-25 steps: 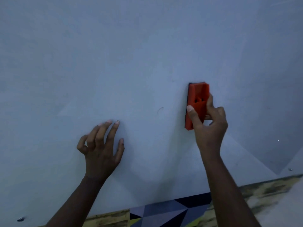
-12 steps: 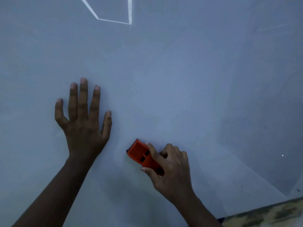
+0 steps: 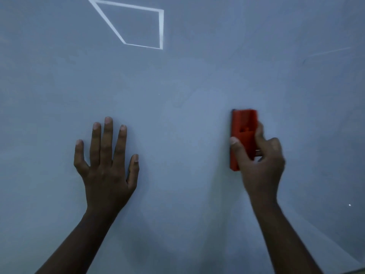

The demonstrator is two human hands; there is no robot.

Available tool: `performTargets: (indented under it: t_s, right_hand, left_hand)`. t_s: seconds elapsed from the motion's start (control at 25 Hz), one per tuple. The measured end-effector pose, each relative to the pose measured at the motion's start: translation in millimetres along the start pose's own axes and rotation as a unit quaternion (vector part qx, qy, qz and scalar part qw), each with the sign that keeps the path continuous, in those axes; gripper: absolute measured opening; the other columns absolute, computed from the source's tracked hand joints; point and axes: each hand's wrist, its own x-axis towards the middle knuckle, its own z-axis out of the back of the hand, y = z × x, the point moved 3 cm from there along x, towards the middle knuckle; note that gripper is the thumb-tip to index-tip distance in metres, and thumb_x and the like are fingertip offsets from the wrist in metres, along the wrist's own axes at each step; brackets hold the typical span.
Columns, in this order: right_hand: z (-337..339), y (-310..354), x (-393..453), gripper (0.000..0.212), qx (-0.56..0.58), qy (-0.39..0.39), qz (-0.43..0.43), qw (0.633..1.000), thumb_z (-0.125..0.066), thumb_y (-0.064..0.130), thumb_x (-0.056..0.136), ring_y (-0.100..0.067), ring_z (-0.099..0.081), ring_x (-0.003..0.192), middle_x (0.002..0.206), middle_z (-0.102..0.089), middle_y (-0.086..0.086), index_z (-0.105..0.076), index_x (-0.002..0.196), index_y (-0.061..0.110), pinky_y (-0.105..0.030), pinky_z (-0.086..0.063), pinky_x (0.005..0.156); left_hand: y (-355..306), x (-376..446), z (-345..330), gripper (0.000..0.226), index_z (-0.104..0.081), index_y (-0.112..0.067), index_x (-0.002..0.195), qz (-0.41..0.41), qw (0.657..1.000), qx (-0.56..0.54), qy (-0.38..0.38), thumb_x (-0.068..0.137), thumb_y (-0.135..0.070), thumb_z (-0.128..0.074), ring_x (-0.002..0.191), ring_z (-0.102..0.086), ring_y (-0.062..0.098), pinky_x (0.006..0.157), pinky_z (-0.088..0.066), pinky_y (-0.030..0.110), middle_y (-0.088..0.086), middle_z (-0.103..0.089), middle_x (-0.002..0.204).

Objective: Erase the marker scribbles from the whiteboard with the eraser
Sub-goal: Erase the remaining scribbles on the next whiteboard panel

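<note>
The whiteboard (image 3: 187,76) fills nearly the whole head view, pale grey-blue in dim light. My right hand (image 3: 258,165) grips a red eraser (image 3: 243,131), which stands upright against the board at centre right; thumb on its left edge, fingers on its right side. My left hand (image 3: 106,165) lies flat on the board at lower left, fingers straight and spread. I see no dark marker scribble; only a faint smear (image 3: 181,99) shows above and left of the eraser.
A bright four-sided reflection outline (image 3: 136,24) lies on the board at the top. A tiny white speck (image 3: 349,205) shows at the right. A sliver of the board's lower edge appears at the bottom right corner (image 3: 355,271).
The eraser swept from upright at centre right down and left to beside my left hand, then back up right to upright. My left hand flattened. The view tilted upward.
</note>
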Motion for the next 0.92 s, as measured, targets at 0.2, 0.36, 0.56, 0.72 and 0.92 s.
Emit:
performTargets:
  t_s: [0.2,0.36,0.56,0.72,0.92]
  right_hand:
    - [-37.7,51.0,-90.6,0.067,-0.073,0.169,0.252,0.95,-0.069,0.058,0.085,-0.022,-0.046,0.079,0.09,-0.045,-0.001,-0.058,0.143,0.027,-0.038,-0.047,0.064]
    - [-36.7,59.0,-72.9,0.066,-0.117,0.185,0.332,0.917,-0.068,0.063,0.085,-0.021,-0.046,0.078,0.09,-0.047,0.0,-0.056,0.142,0.032,-0.039,-0.046,0.063]
    - [-19.3,63.5,26.4,0.068,-0.105,0.101,0.265,0.953,-0.06,0.071,0.082,-0.022,-0.052,0.078,0.088,-0.047,0.002,-0.062,0.139,0.033,-0.032,-0.045,0.059]
    - [14.7,28.5,103.4,0.077,-0.018,0.012,0.085,0.996,-0.067,0.074,0.081,-0.019,-0.059,0.076,0.089,-0.054,-0.001,-0.059,0.144,0.031,-0.039,-0.054,0.071]
    - [18.6,24.9,119.6,0.083,0.002,-0.037,-0.023,0.999,-0.066,0.075,0.079,-0.025,-0.062,0.081,0.091,-0.059,-0.007,-0.058,0.146,0.025,-0.049,-0.057,0.081]
  left_hand:
    - [0.6,3.5,2.8,0.063,-0.035,-0.01,0.164,0.012,1.0,-0.017,0.006,0.108,-0.036,-0.047,0.162,-0.021,0.034,0.124,-0.018,0.063,0.016,-0.024,0.174]
    - [1.3,50.8,13.2,0.069,-0.033,-0.011,0.165,0.016,0.999,-0.04,-0.007,0.102,-0.035,-0.048,0.164,-0.013,0.032,0.122,-0.015,0.063,0.013,-0.017,0.176]
    - [17.9,131.6,15.3,0.072,-0.021,-0.011,0.168,-0.018,0.999,-0.024,-0.014,0.103,-0.033,-0.042,0.165,-0.007,0.029,0.127,-0.005,0.061,0.011,-0.011,0.177]
    - [21.2,137.2,10.0,0.071,-0.02,-0.01,0.169,-0.028,0.999,-0.007,-0.016,0.104,-0.032,-0.036,0.165,-0.01,0.03,0.128,-0.005,0.063,0.012,-0.011,0.177]
    - [17.6,135.5,7.5,0.071,-0.018,-0.009,0.169,-0.026,0.999,0.0,-0.021,0.103,-0.031,-0.035,0.164,-0.01,0.031,0.129,-0.006,0.065,0.013,-0.01,0.177]
